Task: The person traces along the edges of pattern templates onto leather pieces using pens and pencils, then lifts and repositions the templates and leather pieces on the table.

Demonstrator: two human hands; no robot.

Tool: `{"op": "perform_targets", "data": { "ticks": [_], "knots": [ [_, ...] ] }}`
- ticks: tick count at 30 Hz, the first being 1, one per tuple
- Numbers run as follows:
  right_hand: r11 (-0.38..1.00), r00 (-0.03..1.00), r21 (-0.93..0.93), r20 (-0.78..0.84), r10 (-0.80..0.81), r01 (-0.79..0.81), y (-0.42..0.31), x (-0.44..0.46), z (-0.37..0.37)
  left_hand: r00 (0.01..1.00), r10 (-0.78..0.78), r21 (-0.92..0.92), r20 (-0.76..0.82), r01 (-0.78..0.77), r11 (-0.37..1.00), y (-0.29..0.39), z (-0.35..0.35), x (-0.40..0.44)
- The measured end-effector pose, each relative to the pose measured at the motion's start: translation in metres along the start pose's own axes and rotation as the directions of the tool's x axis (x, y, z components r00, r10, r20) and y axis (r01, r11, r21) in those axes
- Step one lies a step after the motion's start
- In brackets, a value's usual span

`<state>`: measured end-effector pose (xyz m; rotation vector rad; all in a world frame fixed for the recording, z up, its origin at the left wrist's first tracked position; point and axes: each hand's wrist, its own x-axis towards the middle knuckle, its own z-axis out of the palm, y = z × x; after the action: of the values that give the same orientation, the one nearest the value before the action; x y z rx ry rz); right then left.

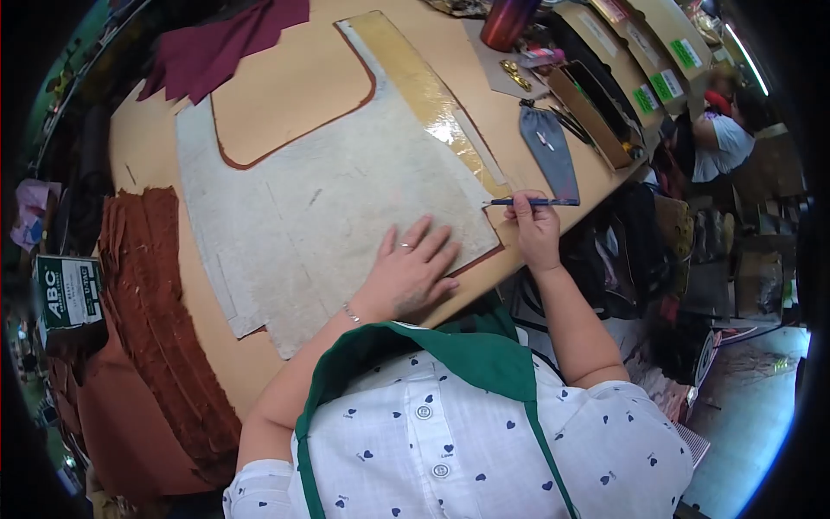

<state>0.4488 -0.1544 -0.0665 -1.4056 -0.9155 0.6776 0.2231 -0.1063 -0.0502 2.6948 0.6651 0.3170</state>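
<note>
Left hand (408,272) flat on pale template (303,203), fingers moderately spread. Right hand (537,232): thumb and fingers pinched on blue pencil (553,201), tip at template's edge.

Pale grey template (294,208) lying flat, deep U cut into its far side, glossy yellow band (403,73) down its right! Reddish-brown material (477,260) peeks from beneath it, and the dark blue pencil (553,201) points sideways, tip at the template's right edge.
</note>
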Motion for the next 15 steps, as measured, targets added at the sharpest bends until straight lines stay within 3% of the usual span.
{"op": "perform_targets", "data": {
  "ticks": [2,10,13,15],
  "knots": [
    [0.999,0.999,-0.018,-0.004,-0.040,0.040,0.005,-0.006,-0.004,0.998,0.065,-0.003,0.016,-0.064,0.998,0.011,0.005,0.020],
    [0.966,0.988,-0.209,0.061,-0.142,0.152,0.014,-0.006,-0.005,0.999,-0.011,0.046,0.031,0.010,0.999,0.021,0.013,0.034],
    [0.927,0.963,-0.260,0.095,-0.253,0.269,0.010,-0.006,-0.004,0.998,-0.014,0.045,0.056,0.012,0.999,0.023,0.011,0.036],
    [0.857,0.944,-0.396,0.150,-0.294,0.329,-0.005,-0.011,-0.009,0.998,-0.018,0.051,0.063,0.015,0.999,0.023,0.008,0.037]
  ]
}}
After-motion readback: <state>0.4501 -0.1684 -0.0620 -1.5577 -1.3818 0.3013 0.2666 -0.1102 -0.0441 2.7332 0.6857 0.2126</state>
